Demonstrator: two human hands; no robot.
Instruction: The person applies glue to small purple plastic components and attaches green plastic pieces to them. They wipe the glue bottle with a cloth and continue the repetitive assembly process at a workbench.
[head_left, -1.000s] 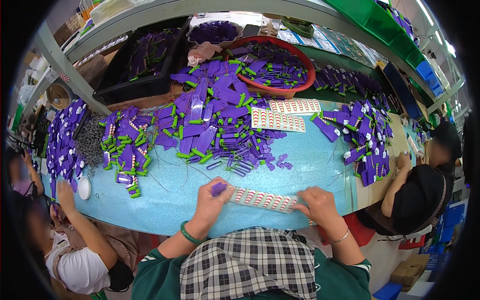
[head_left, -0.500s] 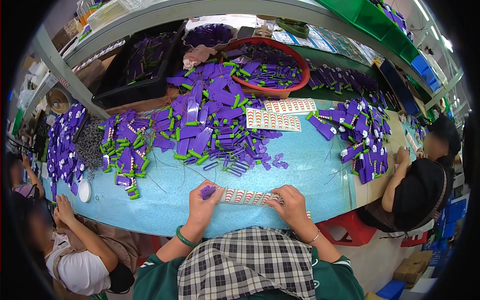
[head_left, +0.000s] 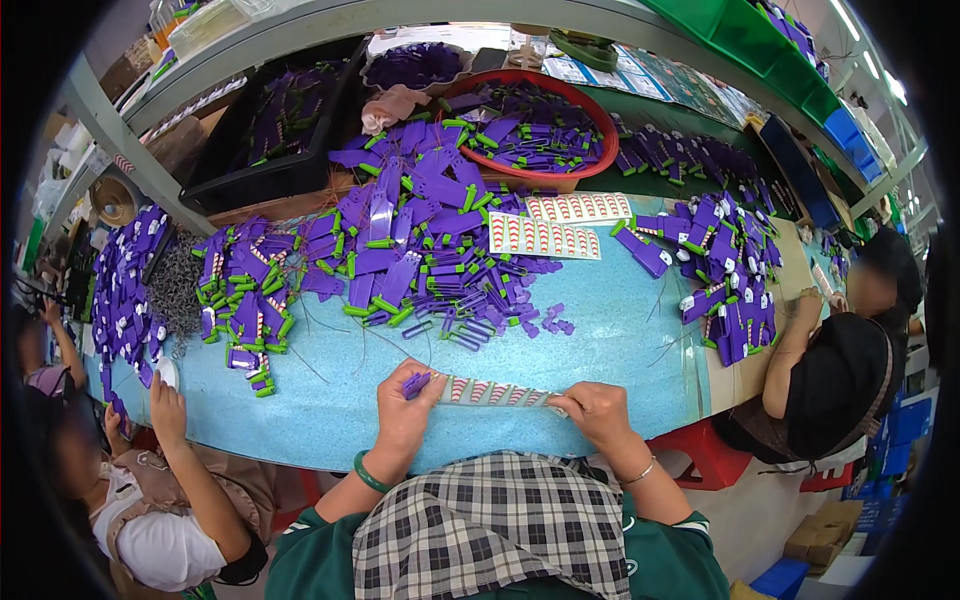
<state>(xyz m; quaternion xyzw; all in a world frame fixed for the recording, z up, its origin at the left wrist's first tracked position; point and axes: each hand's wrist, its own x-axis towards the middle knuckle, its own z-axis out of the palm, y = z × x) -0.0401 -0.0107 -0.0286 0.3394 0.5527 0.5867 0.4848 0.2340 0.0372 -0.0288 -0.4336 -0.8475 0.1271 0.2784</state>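
A narrow sticker strip (head_left: pixel 495 393) with red-and-white curved labels stretches between my hands, just above the front of the blue table. My left hand (head_left: pixel 402 402) is closed on its left end and also pinches a small purple plastic part (head_left: pixel 417 385). At the strip's right end my right hand (head_left: pixel 600 412) is closed, with thumb and fingers pinching the edge. Beyond them lies a heap of purple plastic parts (head_left: pixel 400 275) with green ends. Two more label sheets, one nearer (head_left: pixel 545 237) and one farther (head_left: pixel 580 208), rest right of the heap.
A red basin (head_left: pixel 612 150) and a black tray (head_left: pixel 200 195) of purple parts stand at the back. More parts lie left (head_left: pixel 250 280) and right (head_left: pixel 735 265). Co-workers sit on both sides; one's hand (head_left: pixel 168 408) at left touches a white round lid (head_left: pixel 167 374).
My right hand has shifted a little to the right and its grip now lies at the strip's end. The left co-worker's hand has reached up to the white lid.
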